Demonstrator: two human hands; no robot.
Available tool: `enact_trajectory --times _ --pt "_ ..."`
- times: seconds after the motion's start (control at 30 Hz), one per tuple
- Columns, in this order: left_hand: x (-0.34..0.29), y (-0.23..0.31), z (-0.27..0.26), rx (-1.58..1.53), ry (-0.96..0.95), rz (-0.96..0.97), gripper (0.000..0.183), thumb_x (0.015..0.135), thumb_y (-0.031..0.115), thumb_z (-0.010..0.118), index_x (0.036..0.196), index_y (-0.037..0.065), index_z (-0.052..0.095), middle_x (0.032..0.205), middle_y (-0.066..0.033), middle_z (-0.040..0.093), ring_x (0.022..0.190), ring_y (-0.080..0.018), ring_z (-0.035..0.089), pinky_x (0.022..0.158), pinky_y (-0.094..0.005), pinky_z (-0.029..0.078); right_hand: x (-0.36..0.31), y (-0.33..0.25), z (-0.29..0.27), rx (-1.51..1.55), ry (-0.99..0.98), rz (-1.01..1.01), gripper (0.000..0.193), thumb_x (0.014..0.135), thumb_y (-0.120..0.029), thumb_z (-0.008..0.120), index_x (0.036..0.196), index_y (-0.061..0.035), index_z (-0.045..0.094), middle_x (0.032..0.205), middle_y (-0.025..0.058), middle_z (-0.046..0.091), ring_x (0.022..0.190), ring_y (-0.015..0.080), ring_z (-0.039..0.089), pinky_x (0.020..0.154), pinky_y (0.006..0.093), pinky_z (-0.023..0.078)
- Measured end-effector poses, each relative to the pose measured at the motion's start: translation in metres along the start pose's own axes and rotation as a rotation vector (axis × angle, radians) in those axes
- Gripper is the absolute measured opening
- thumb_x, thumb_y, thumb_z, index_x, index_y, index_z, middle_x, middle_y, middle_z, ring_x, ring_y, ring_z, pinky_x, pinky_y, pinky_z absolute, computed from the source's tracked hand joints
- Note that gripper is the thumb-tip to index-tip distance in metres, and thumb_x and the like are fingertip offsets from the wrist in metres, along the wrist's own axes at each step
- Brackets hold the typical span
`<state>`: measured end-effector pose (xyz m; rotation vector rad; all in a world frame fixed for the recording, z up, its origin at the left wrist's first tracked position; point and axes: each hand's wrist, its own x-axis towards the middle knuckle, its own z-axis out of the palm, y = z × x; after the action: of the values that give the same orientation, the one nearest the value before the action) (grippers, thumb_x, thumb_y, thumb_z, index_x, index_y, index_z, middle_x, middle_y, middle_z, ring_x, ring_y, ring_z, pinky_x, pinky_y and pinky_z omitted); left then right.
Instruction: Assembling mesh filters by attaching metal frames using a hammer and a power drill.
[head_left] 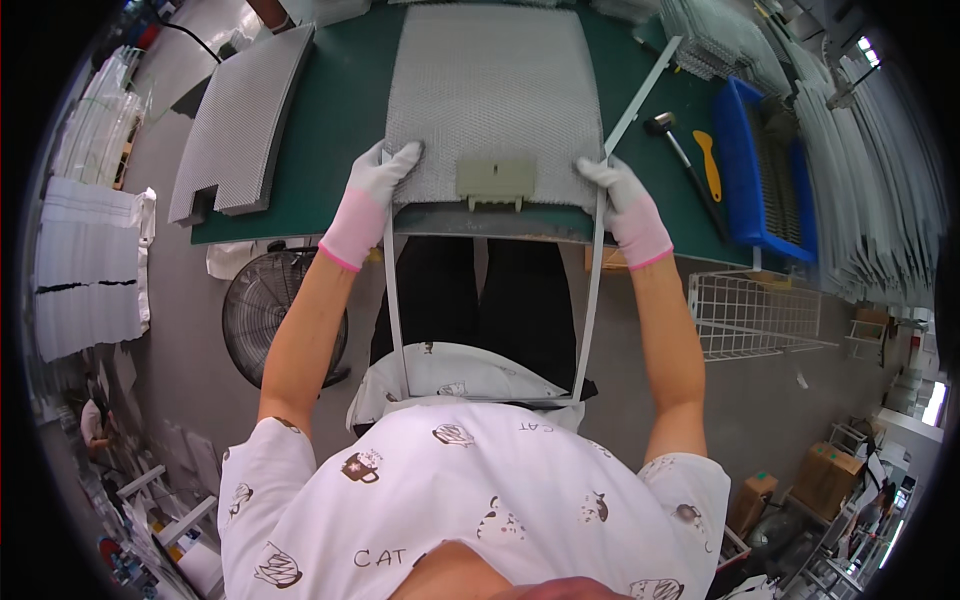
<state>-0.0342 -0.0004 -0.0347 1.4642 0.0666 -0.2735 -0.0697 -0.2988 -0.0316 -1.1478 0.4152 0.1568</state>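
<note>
A silvery mesh panel (495,90) lies flat on the green worktable, its near edge close to the table's front. A pale three-sided metal frame (393,300) reaches from the panel's sides back to my waist, its closed end against my shirt. My left hand (382,178), in a white and pink glove, is closed round the left bar, thumb on the panel's edge. My right hand (622,195), gloved alike, grips the right bar beside the panel's other edge. An olive plastic block (495,178) with short prongs sits at the middle of the panel's near edge.
Right of the panel lie a loose metal strip (645,95), a hammer (685,160), a yellow-handled tool (708,165) and a blue bin (740,170) of parts. Left is a notched mesh panel (245,120). A fan (270,310) and wire rack (755,313) stand below.
</note>
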Motion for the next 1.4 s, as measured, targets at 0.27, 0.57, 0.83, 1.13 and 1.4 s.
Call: enact_trajectory --times 0.27,0.57,0.83,1.13,1.4 --pt "-0.013 0.003 -0.007 -0.021 -0.057 -0.099 0.036 0.09 0.021 0.064 0.112 -0.006 0.055 0.102 -0.0085 0.062 0.093 -0.0123 0.059 0.084 -0.0272 0.048 -0.009 0.009 -0.012 0.013 -0.244 -0.055 0.052 0.085 -0.004 0.061 0.132 0.0066 0.04 0.121 0.0125 0.057 0.109 0.0204 0.057 0.098 0.0318 0.044" --pt "-0.087 0.109 -0.018 -0.024 0.22 0.548 0.031 0.087 0.019 0.066 0.076 0.009 0.039 0.073 0.0046 0.041 0.065 -0.0028 0.037 0.057 -0.0188 0.032 -0.115 -0.131 0.066 -0.329 -0.394 -0.479 0.066 0.081 -0.019 0.069 0.133 0.01 0.039 0.109 0.0116 0.061 0.098 0.0167 0.059 0.088 0.03 0.047" --pt "-0.014 0.209 0.033 0.084 -0.213 0.962 0.031 0.089 0.013 0.062 0.112 -0.006 0.057 0.102 -0.0089 0.065 0.088 -0.0099 0.059 0.078 -0.0224 0.045 -0.064 -0.216 0.061 -0.365 -0.161 -0.992 0.035 0.083 -0.02 0.071 0.104 0.0054 0.062 0.089 0.0082 0.067 0.079 0.013 0.065 0.072 0.0273 0.054" --pt "0.007 0.197 0.049 -0.055 0.123 0.855 0.028 0.083 0.015 0.072 0.101 -0.006 0.064 0.081 -0.0007 0.062 0.07 -0.0045 0.052 0.064 -0.0191 0.043 -0.055 -0.181 0.068 -0.314 0.242 -1.185 0.036 0.077 -0.021 0.077 0.094 0.0076 0.062 0.078 0.0031 0.063 0.069 0.0064 0.054 0.062 0.0225 0.046" --pt "0.017 0.169 0.043 0.029 0.075 0.815 0.029 0.083 0.013 0.073 0.1 -0.006 0.063 0.088 -0.0027 0.064 0.078 -0.0066 0.054 0.072 -0.0216 0.044 -0.055 -0.162 0.057 -0.352 0.13 -1.048 0.029 0.08 -0.017 0.076 0.095 0.0057 0.065 0.085 0.0051 0.067 0.074 0.0069 0.058 0.067 0.0227 0.048"
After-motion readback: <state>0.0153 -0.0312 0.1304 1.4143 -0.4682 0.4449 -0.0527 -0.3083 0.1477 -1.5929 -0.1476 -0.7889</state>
